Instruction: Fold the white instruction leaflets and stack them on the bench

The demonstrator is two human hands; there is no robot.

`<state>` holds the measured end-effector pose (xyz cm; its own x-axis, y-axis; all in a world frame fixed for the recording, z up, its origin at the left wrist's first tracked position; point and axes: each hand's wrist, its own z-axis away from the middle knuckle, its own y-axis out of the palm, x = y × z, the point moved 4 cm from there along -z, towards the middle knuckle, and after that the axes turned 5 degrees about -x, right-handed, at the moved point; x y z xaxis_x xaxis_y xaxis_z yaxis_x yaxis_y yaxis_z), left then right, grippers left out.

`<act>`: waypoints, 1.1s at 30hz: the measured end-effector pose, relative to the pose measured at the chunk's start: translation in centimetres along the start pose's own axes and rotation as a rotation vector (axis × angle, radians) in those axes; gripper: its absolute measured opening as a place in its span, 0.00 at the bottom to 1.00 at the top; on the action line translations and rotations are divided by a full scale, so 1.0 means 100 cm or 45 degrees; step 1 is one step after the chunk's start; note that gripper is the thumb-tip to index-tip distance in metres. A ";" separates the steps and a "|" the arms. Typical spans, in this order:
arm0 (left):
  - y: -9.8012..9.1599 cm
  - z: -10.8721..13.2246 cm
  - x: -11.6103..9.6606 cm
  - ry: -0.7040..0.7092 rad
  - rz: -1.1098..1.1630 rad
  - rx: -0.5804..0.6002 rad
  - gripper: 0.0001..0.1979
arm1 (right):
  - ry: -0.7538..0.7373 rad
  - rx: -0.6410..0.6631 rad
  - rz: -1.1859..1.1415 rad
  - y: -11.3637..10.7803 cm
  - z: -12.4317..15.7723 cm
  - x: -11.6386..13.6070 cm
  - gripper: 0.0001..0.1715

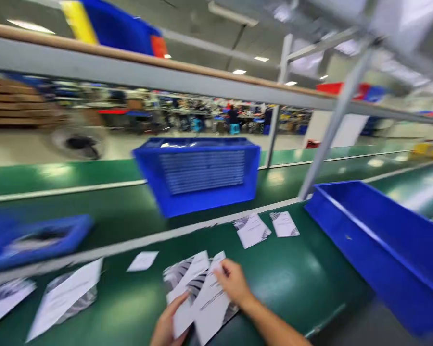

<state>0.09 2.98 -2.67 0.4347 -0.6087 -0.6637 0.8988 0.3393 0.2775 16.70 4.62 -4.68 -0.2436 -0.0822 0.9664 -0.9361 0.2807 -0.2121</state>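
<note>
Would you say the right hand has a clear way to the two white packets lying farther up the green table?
Probably yes. The right hand rests on the packets in front, and only bare green table lies between it and the two packets beyond; the blue bin stands off to the side.

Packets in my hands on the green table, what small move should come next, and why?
Probably square them up first. Your left hand and right hand both grip a fanned, overlapping bunch of white and grey packets, corners pointing different ways. The empty-looking blue bin sits to the right, so a tidy stack would likely move there more easily.
</note>
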 end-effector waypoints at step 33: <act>-0.020 -0.033 -0.038 0.057 0.623 0.502 0.31 | -0.240 0.209 1.055 0.017 -0.011 -0.028 0.37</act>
<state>-3.54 7.04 -3.00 0.8057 -0.4163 -0.4213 0.5535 0.2758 0.7859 16.09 6.34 -7.55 -0.8880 -0.0736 0.4539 -0.4595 0.1800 -0.8697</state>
